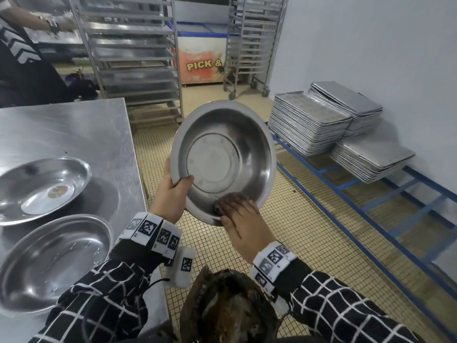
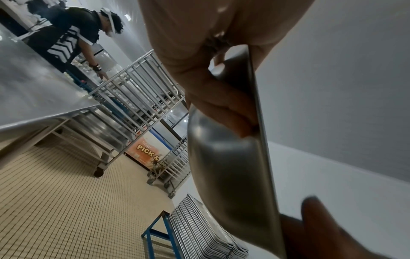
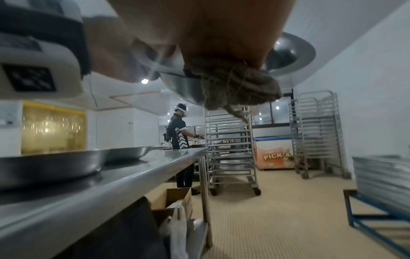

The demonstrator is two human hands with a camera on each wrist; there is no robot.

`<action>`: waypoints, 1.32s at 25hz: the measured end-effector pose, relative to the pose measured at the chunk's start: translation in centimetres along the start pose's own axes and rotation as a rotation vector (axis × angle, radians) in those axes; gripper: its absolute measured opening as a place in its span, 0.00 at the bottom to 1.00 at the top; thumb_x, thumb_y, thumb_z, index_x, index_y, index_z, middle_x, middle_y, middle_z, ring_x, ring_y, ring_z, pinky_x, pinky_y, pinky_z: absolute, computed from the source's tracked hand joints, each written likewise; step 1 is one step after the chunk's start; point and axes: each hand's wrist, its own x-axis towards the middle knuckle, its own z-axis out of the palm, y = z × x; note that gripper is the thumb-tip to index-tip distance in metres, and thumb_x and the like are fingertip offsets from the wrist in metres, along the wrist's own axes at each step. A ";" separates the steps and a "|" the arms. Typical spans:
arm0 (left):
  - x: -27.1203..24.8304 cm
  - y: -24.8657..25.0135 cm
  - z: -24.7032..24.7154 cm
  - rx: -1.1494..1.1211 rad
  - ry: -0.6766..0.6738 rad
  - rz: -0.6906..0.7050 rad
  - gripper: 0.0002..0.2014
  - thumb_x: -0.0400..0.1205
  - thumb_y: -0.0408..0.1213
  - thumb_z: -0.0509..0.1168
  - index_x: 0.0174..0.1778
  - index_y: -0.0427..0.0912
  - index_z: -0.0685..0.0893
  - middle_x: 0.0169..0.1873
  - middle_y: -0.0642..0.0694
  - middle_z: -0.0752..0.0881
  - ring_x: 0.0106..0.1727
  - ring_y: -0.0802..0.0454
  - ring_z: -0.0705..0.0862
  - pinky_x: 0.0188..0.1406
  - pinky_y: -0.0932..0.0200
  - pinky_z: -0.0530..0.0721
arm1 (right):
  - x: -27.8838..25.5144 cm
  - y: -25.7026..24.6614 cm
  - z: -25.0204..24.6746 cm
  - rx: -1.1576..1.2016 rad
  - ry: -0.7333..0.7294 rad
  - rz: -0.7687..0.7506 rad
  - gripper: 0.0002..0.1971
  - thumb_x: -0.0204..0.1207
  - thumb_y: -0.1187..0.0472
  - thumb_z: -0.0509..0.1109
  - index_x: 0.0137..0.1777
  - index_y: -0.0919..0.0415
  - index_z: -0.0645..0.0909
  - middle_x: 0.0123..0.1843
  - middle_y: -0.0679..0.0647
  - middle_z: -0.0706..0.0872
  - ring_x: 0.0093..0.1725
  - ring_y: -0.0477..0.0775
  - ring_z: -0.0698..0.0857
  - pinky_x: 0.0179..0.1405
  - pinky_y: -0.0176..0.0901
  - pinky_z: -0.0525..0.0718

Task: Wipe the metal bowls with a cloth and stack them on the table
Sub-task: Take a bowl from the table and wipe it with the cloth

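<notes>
From the head camera, the left hand (image 1: 173, 191) grips the rim of a round stainless-steel bowl (image 1: 223, 160) tilted in the air beside the steel table (image 1: 74, 127), where two more shallow metal bowls (image 1: 42, 189) sit apart. The left wrist view shows fingers (image 2: 224, 105) curled behind that rim. In the right wrist view the right hand (image 3: 199, 35) presses a crumpled brown cloth (image 3: 233, 85) against the bowl's lower inside, fingers laid flat over it.

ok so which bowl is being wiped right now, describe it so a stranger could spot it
Start at the steel table on the left, then look just right of its edge, above the tiled floor. The held bowl is there, tilted to show its inside, with the left hand gripping its rim and the right hand pressing a dark cloth inside. The two other bowls lie on the table.
</notes>
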 end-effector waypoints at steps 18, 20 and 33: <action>0.2 -2.0 -2.3 0.091 -0.140 -0.311 0.13 0.79 0.28 0.63 0.57 0.45 0.78 0.43 0.39 0.85 0.37 0.44 0.86 0.33 0.51 0.85 | 1.0 7.9 -6.7 0.543 0.334 0.488 0.24 0.79 0.53 0.68 0.74 0.53 0.68 0.51 0.48 0.84 0.47 0.52 0.85 0.49 0.44 0.81; 0.0 -2.3 -2.0 0.123 -0.124 -0.253 0.16 0.81 0.33 0.66 0.64 0.47 0.77 0.45 0.44 0.87 0.39 0.48 0.89 0.36 0.53 0.87 | 0.8 7.9 -6.7 0.562 0.302 0.519 0.24 0.79 0.57 0.69 0.73 0.54 0.69 0.53 0.50 0.84 0.50 0.53 0.85 0.52 0.42 0.79; -1.0 -1.3 1.8 0.040 0.092 -0.007 0.11 0.81 0.28 0.63 0.42 0.51 0.79 0.38 0.54 0.82 0.37 0.63 0.80 0.39 0.67 0.81 | 2.9 2.2 -3.9 1.051 0.570 0.662 0.20 0.85 0.54 0.58 0.75 0.56 0.67 0.55 0.44 0.82 0.49 0.39 0.82 0.42 0.24 0.77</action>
